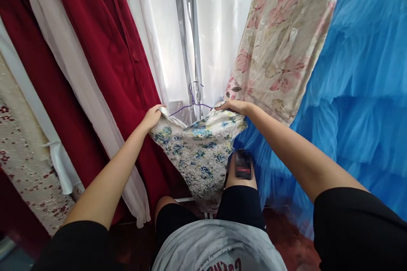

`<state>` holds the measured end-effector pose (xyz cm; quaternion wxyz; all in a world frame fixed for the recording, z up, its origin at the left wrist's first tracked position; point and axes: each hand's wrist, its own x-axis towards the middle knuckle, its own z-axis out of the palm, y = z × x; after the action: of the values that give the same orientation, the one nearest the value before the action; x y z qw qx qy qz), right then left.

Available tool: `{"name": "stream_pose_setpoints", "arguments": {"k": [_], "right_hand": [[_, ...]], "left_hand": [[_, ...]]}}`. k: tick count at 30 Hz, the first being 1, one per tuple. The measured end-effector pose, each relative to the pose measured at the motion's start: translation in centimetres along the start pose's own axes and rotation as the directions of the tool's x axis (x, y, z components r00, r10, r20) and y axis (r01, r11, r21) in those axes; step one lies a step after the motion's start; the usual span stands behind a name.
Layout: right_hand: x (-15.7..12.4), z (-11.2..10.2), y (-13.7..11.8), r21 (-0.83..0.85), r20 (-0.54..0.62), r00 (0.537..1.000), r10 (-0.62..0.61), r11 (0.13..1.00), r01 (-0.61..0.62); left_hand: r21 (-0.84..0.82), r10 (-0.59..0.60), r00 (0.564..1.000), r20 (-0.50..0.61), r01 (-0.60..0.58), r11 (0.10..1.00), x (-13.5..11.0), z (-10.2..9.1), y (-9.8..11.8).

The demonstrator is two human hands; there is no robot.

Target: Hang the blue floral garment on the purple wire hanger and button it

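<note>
A white dress with a blue flower print (200, 152) hangs down between my arms over my knees. My left hand (152, 116) is closed on its left shoulder. My right hand (233, 106) is closed on its right shoulder. A thin purple hanger (192, 100) rises from the neckline, its hook free in front of a metal pole (189, 42). The dress's lower part falls toward the floor between my legs.
Dark red gowns (104, 51) and a white garment (66, 72) hang at the left. White sheer curtains (222, 29) fill the back. A beige dress with pink flowers (282, 38) and a bright blue tulle gown (365, 84) hang at the right. A patterned cream fabric (19, 144) lies far left.
</note>
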<state>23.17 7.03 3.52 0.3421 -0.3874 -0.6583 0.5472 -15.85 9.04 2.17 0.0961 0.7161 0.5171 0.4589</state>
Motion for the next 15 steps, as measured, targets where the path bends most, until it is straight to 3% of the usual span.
{"name": "stream_pose_setpoints", "arguments": {"k": [4, 7, 9, 12, 15], "right_hand": [[0.0, 0.1, 1.2, 0.062, -0.104, 0.990, 0.091, 0.994, -0.085], [-0.4, -0.3, 2.5, 0.114, -0.216, 0.963, 0.162, 0.984, -0.140], [-1.1, -0.4, 3.7, 0.123, -0.293, 0.942, 0.166, 0.983, -0.135], [-3.0, -0.1, 5.3, 0.108, -0.282, 0.956, 0.077, 0.993, -0.048], [-5.1, 0.5, 6.2, 0.021, -0.223, 0.970, -0.095, 0.995, 0.102]], "left_hand": [[0.026, -0.100, 0.991, -0.086, 0.102, 0.994, 0.4, 2.1, 0.9], [0.032, -0.131, 0.975, -0.182, 0.139, 0.990, -0.1, 2.0, 0.2], [0.013, -0.121, 0.976, -0.178, 0.126, 0.992, -0.5, 1.6, -0.1], [-0.038, -0.053, 0.989, -0.135, 0.048, 0.998, -1.4, 1.2, 0.2], [-0.047, 0.104, 0.994, -0.028, -0.105, 0.993, -2.6, 0.9, 1.0]]}}
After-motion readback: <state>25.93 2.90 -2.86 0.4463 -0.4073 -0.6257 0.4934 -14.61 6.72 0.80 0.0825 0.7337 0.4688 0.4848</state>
